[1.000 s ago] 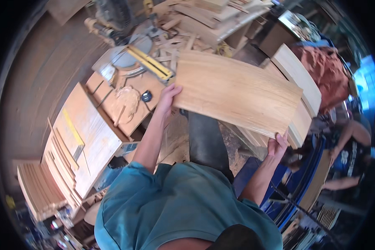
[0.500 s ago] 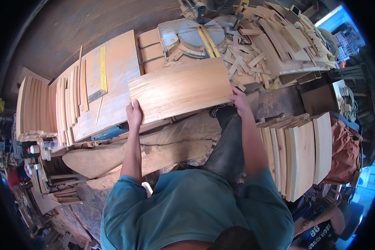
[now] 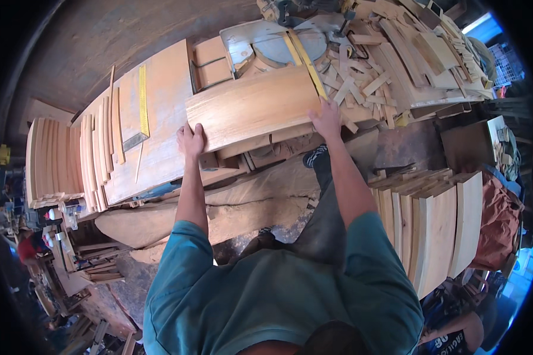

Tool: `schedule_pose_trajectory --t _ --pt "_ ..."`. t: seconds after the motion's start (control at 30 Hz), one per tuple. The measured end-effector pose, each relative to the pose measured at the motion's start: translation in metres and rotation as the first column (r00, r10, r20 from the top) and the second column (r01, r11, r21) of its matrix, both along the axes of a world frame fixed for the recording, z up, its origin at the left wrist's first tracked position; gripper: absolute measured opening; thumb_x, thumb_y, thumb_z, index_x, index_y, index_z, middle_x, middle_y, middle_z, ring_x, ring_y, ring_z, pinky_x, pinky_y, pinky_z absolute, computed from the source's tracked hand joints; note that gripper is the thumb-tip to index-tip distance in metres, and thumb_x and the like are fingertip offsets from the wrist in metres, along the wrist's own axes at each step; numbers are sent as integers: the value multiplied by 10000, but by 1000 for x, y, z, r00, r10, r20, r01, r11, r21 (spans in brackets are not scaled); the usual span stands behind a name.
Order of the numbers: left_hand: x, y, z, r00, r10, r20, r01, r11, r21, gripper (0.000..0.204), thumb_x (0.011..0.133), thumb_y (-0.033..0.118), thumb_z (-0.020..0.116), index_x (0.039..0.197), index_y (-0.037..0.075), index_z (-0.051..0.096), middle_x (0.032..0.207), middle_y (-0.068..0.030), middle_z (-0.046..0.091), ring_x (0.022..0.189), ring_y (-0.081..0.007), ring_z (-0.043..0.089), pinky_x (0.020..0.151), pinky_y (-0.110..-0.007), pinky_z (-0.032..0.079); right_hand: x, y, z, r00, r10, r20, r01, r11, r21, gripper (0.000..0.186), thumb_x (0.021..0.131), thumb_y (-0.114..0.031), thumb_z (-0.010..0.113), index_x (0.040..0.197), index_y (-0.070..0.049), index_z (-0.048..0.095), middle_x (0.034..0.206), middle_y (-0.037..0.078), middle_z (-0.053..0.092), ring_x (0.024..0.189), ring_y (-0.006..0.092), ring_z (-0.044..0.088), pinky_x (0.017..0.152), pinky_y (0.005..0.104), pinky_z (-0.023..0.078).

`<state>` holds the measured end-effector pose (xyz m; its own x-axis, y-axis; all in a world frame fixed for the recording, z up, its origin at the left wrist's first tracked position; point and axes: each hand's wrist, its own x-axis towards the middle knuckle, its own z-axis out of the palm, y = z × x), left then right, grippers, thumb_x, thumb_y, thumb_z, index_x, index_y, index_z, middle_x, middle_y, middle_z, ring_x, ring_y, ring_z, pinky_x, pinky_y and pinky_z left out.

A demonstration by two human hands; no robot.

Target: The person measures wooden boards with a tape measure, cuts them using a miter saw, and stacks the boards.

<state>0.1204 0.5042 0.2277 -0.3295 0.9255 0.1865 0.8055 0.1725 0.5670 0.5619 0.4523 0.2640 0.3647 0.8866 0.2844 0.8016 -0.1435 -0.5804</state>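
Note:
A wide, smooth wooden board [image 3: 251,109] lies between my hands, its far right part close to the round metal saw table [image 3: 272,48] with its yellow strip. My left hand [image 3: 191,140] grips the board's near left corner, thumb on the top face. At the near right corner my right hand [image 3: 327,120] holds it, fingers close to the end of the yellow strip. What the fingers do beneath the board is hidden. Left of the board, a yellow try square [image 3: 143,103] rests on the pale worktop [image 3: 169,94].
Stacked wooden boards [image 3: 53,160] line the worktop's left end. Several offcuts [image 3: 361,86] are heaped right of the saw. More boards [image 3: 435,228] stand to my right, beside a brown crumpled sheet [image 3: 498,216]. A person's arm [image 3: 456,331] shows at lower right.
Both hands have carried the board forward, away from my body, toward the saw table. More of the bench's front edge now shows beneath it.

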Motion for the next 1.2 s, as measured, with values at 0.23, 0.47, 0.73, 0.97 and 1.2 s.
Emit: schedule_pose_trajectory --t 0.23,0.47,0.73,0.97,1.2 --pt "-4 -113 32 976 -176 125 117 917 380 316 990 182 659 1245 -3 686 1190 -219 653 1112 -359 624 972 -422 495 -78 -53 -12 941 246 -233 -336 766 -548 515 892 -317 696 1342 -77 626 1385 178 579 1312 380 518 1061 462 456" --pt "40 -260 16 889 -382 252 371 924 92 166 898 106 715 1046 38 745 1076 -168 697 1057 -356 666 959 -433 519 -141 9 -79 969 196 147 -100 863 -495 559 934 -376 625 1430 -118 615 1500 169 566 1430 381 458 1191 556 317" --pt "67 -306 -6 677 -108 728 267 958 -106 219 1005 175 657 1139 35 757 1060 -100 720 939 -214 687 854 -322 537 -166 -75 -54 933 358 25 -345 915 -211 464 872 -135 710 1310 -61 576 1377 190 562 1212 417 585 1053 524 452" --pt "59 -234 4 107 230 967 458 852 -253 362 1074 300 584 1317 44 661 1075 0 684 907 -95 626 818 -272 500 -184 -136 20 353 278 -894 -837 521 -168 390 818 -17 648 1191 -48 540 1185 81 573 967 169 646 839 319 515" --pt "74 -172 56 439 -133 889 349 937 -32 215 976 163 738 1144 31 713 1021 22 663 893 -81 603 853 -254 488 -173 -81 75 355 497 -792 -852 521 -55 376 791 -59 532 1166 -31 535 1022 99 635 933 167 624 838 325 494"
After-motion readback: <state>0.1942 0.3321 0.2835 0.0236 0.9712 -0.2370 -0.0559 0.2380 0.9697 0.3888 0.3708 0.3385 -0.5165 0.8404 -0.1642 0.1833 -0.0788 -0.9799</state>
